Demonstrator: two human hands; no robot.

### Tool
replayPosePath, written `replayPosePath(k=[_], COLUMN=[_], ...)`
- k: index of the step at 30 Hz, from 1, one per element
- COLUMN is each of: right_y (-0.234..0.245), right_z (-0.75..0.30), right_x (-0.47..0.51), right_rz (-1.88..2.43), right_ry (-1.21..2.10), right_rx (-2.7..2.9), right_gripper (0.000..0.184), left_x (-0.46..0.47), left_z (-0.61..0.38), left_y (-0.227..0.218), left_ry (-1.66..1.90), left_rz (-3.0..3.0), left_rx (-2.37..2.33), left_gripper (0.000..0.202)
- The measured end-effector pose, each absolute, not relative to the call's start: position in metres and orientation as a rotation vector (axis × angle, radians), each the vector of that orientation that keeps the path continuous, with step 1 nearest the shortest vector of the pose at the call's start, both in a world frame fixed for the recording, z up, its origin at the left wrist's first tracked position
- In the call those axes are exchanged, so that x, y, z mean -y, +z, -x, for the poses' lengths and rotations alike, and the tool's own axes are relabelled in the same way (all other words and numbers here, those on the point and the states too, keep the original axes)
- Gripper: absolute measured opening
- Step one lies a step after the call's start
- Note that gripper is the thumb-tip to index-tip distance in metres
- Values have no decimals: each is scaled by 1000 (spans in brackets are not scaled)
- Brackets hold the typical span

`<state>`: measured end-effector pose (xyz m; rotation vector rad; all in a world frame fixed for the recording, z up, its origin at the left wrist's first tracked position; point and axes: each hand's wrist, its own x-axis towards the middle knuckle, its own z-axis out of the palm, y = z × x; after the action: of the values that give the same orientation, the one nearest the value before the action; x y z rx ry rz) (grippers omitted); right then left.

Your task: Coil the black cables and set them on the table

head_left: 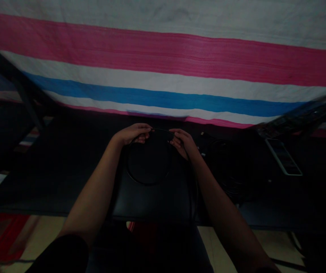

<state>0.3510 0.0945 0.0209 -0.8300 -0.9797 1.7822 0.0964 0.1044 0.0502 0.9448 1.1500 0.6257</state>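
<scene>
Okay, on my feed the thin black cable (pixel 161 130) sits at the far edge of the dark worktop (pixel 66 163), held up in a shallow arc between the two hands. The left hand (pixel 134 134) is closed on it at nine o'clock from the arc's middle, with its fingers curled. The right hand (pixel 182 143) is closed on it at three o'clock. The hands are near each other, not touching.

At six o'clock, under the hands, I can make out a round cable loop (pixel 148 182) lying on the worktop, though the light is too poor for me to trace it to the held length. Further out at three o'clock lies a dark coil (pixel 225 167), and beyond it a flat pale-rimmed panel (pixel 283 156). A pink, white and blue striped cloth (pixel 163 60) fills twelve o'clock. A black sleeve (pixel 60 254) covers the upper left arm at seven o'clock, and a pale floor (pixel 225 242) shows at five o'clock.
</scene>
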Motion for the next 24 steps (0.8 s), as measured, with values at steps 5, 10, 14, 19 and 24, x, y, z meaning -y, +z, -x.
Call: replayPosePath(k=[5, 10, 14, 19, 24], right_y=[22, 20, 19, 20, 20], right_z=[-350, -350, -351, -351, -351], right_x=[-94, -95, -95, -94, -95], right_rz=[849, 833, 836, 866, 850], right_ry=[1760, 1755, 1749, 1741, 1747], right_rx=[996, 1009, 1016, 1029, 1017], right_gripper=[13, 13, 12, 10, 11], left_x=[-103, -104, -105, -106, -106], left_z=[-98, -99, -101, -101, -100], left_y=[52, 52, 50, 48, 48], left_ry=[628, 623, 629, 616, 618], left_rz=[-951, -968, -994, -1023, -1001], left_rx=[-1160, -1169, -1169, -1175, -1155], left_gripper=[15, 11, 6, 8, 9])
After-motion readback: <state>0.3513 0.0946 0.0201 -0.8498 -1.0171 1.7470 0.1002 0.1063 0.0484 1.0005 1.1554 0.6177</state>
